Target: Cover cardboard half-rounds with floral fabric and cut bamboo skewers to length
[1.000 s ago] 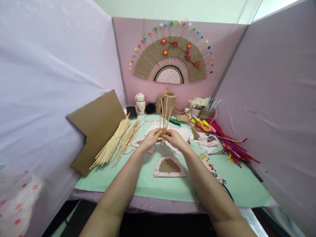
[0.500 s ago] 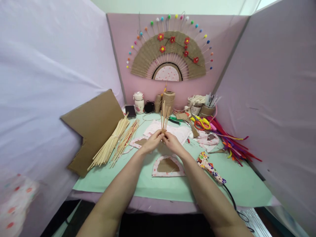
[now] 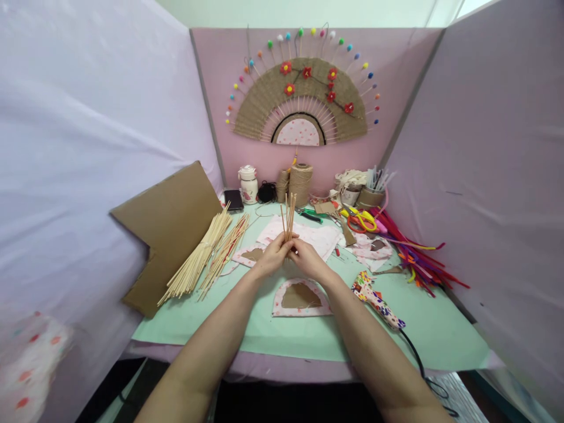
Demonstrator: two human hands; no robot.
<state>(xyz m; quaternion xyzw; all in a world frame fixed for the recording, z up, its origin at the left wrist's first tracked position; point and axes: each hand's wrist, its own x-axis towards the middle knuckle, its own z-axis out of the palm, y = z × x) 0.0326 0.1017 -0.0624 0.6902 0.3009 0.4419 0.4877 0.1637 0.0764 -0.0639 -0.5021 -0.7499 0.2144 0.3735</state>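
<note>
A small bundle of thin wooden sticks (image 3: 289, 216) stands upright between my two hands, above the middle of the table. My left hand (image 3: 277, 251) is closed round the sticks' lower part. Close against it, my right hand (image 3: 303, 254) has its fingers pinched at the same bundle. The sticks' lower ends are mostly hidden by my fingers. Nearer to me lies a half-round cardboard piece (image 3: 302, 295) edged with pink dotted cloth. A similar piece (image 3: 253, 255) lies left of my left hand, and pink cloth (image 3: 319, 236) is spread behind the hands.
Left are loose stick piles (image 3: 198, 252) and a cardboard sheet (image 3: 171, 217). Right lie a flowered glue gun (image 3: 376, 301) with its cord, scissors (image 3: 361, 221) and pipe cleaners (image 3: 418, 258). Twine spools (image 3: 301, 181) and a white bottle (image 3: 248, 185) stand behind. A decorated fan (image 3: 304, 97) hangs on the back wall.
The sticks' tops sit lower and slightly further left, with some leaning differently. My fingers have shifted a little on the bundle; both hands stay together.
</note>
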